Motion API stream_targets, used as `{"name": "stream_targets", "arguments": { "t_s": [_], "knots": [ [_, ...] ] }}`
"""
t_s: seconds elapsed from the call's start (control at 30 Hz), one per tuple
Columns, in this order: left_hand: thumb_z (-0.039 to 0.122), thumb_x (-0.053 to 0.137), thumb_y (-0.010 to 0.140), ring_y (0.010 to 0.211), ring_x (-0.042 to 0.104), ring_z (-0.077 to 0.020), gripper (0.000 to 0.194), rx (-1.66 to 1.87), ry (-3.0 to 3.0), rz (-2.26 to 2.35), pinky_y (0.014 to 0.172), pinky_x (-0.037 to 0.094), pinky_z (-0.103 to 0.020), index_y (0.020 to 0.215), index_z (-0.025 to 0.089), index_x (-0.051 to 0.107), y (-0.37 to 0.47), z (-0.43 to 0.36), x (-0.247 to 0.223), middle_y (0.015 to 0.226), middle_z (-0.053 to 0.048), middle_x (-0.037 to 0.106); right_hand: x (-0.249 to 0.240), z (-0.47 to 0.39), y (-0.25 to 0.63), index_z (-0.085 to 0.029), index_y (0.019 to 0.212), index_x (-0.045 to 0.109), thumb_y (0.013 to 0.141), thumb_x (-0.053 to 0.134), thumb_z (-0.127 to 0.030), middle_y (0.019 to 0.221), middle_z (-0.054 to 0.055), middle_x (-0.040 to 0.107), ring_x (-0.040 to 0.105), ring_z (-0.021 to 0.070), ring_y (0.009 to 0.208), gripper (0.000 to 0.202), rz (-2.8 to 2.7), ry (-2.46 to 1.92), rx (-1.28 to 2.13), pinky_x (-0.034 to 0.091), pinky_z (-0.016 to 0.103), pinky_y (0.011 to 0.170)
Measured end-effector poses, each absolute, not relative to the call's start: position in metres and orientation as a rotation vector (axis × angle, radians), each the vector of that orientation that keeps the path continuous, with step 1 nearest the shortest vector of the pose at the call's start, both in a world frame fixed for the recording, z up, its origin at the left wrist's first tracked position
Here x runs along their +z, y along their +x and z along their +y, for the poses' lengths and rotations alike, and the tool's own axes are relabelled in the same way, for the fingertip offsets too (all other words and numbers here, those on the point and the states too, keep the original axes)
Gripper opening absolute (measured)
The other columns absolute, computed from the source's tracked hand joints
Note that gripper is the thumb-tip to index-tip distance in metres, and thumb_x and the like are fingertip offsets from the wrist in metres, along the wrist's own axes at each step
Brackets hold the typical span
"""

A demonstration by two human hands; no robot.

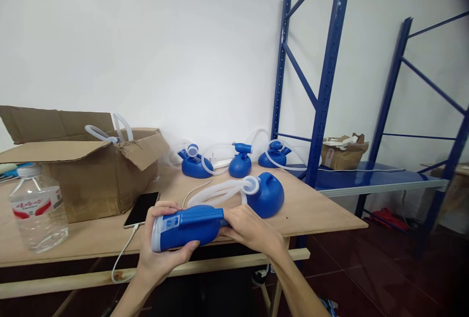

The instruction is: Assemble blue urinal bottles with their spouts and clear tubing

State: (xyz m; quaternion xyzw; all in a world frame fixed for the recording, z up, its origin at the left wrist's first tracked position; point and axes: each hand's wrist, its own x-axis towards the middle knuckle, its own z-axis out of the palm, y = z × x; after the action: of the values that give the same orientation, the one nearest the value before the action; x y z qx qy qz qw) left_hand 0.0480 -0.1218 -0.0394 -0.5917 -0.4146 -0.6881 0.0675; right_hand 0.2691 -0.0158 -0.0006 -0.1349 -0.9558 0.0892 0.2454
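Note:
My left hand (159,248) is wrapped round the wide, whitish-capped end of a blue plastic device (194,227), held level over the table's front edge. At the device's right end, my right hand (247,226) has its fingers closed on a narrow blue part that is mostly hidden. Just behind my right hand stands a blue bottle (271,195) with a white ring and coiled translucent tubing (216,191). Three more blue bottles with tubes, one at the left (197,166), one in the middle (240,164) and one at the right (271,157), stand near the wall.
An open cardboard box (98,185) with tubing inside stands on the left of the wooden table (315,209). Near it are a clear water bottle (38,214) and a phone (142,209) with a white cable. At the right, a blue shelf (366,178) holds a small box (342,153).

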Motion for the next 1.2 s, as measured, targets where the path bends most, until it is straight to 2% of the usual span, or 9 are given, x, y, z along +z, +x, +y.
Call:
{"name": "stream_targets", "arguments": {
  "t_s": [0.23, 0.33, 0.4, 0.47, 0.67, 0.8, 0.93, 1.1, 1.2],
  "knots": [
    [0.055, 0.087, 0.064, 0.099, 0.067, -0.0247, 0.059, -2.097, -1.776, -1.479, 0.090, 0.056, -0.037, 0.103, 0.023, 0.056, 0.035, -0.129, -0.029, 0.108, -0.007, 0.064, -0.007, -0.016, 0.256, -0.020, 0.113, 0.064, 0.103, 0.060, -0.042, 0.095, 0.004, 0.075, 0.071, 0.0216, 0.085, 0.024, -2.590, -0.314, 0.156, 0.049, 0.027, 0.073],
    [0.060, 0.087, 0.060, 0.100, 0.067, -0.0261, 0.063, -2.073, -1.627, -1.658, 0.088, 0.057, -0.037, 0.104, 0.024, 0.058, 0.028, -0.139, -0.016, 0.111, -0.007, 0.067, -0.010, -0.013, 0.252, -0.020, 0.131, 0.061, 0.100, 0.064, -0.046, 0.110, 0.009, 0.074, 0.069, 0.0254, 0.102, 0.041, -2.488, -0.273, -0.009, 0.051, 0.036, 0.090],
    [0.061, 0.087, 0.059, 0.095, 0.068, -0.0252, 0.064, -2.070, -1.510, -1.735, 0.082, 0.058, -0.035, 0.104, 0.025, 0.059, 0.024, -0.146, -0.006, 0.109, -0.005, 0.068, -0.011, -0.011, 0.252, -0.021, 0.145, 0.052, 0.100, 0.064, -0.047, 0.123, 0.013, 0.070, 0.064, 0.0281, 0.114, 0.053, -2.410, -0.296, -0.135, 0.047, 0.044, 0.103],
    [0.063, 0.086, 0.058, 0.093, 0.069, -0.0246, 0.065, -2.080, -1.423, -1.772, 0.078, 0.059, -0.033, 0.104, 0.026, 0.059, 0.023, -0.151, 0.001, 0.108, -0.003, 0.068, -0.012, -0.010, 0.254, -0.022, 0.150, 0.047, 0.102, 0.061, -0.043, 0.128, 0.013, 0.068, 0.062, 0.0283, 0.118, 0.055, -2.347, -0.333, -0.197, 0.044, 0.049, 0.108],
    [0.067, 0.084, 0.057, 0.089, 0.069, -0.0246, 0.067, -2.088, -1.417, -1.833, 0.073, 0.059, -0.032, 0.104, 0.025, 0.059, 0.034, -0.151, 0.004, 0.107, -0.004, 0.069, -0.016, -0.007, 0.250, -0.020, 0.125, 0.063, 0.102, 0.061, -0.046, 0.111, 0.011, 0.073, 0.067, 0.0259, 0.105, 0.035, -2.298, -0.340, -0.127, 0.051, 0.040, 0.094],
    [0.068, 0.083, 0.058, 0.085, 0.069, -0.0235, 0.068, -2.084, -1.455, -1.867, 0.070, 0.059, -0.031, 0.104, 0.025, 0.058, 0.039, -0.147, 0.001, 0.106, -0.004, 0.067, -0.018, -0.004, 0.245, -0.018, 0.119, 0.065, 0.107, 0.053, -0.038, 0.106, 0.010, 0.075, 0.069, 0.0232, 0.097, 0.026, -2.318, -0.285, -0.131, 0.052, 0.035, 0.087],
    [0.066, 0.083, 0.059, 0.080, 0.067, -0.0212, 0.069, -2.118, -1.495, -1.892, 0.069, 0.058, -0.031, 0.107, 0.023, 0.057, 0.038, -0.145, -0.002, 0.102, -0.004, 0.066, -0.017, -0.003, 0.246, -0.016, 0.115, 0.065, 0.109, 0.047, -0.039, 0.099, 0.010, 0.075, 0.071, 0.0222, 0.091, 0.029, -2.353, -0.225, -0.115, 0.050, 0.031, 0.080],
    [0.058, 0.089, 0.055, 0.093, 0.070, -0.0258, 0.069, -2.265, -1.486, -1.753, 0.073, 0.061, -0.034, 0.105, 0.023, 0.056, 0.036, -0.145, -0.007, 0.114, -0.008, 0.067, -0.017, -0.011, 0.250, -0.014, 0.115, 0.063, 0.112, 0.037, -0.040, 0.092, 0.011, 0.075, 0.071, 0.0227, 0.085, 0.036, -2.375, -0.197, -0.112, 0.048, 0.031, 0.074],
    [0.054, 0.094, 0.049, 0.097, 0.070, -0.0282, 0.072, -2.271, -1.524, -1.601, 0.074, 0.062, -0.036, 0.101, 0.023, 0.056, 0.033, -0.147, -0.012, 0.112, -0.009, 0.068, -0.015, -0.017, 0.252, -0.015, 0.116, 0.062, 0.112, 0.035, -0.038, 0.087, 0.010, 0.074, 0.071, 0.0224, 0.080, 0.036, -2.388, -0.209, -0.124, 0.046, 0.030, 0.070]
  ]
}}
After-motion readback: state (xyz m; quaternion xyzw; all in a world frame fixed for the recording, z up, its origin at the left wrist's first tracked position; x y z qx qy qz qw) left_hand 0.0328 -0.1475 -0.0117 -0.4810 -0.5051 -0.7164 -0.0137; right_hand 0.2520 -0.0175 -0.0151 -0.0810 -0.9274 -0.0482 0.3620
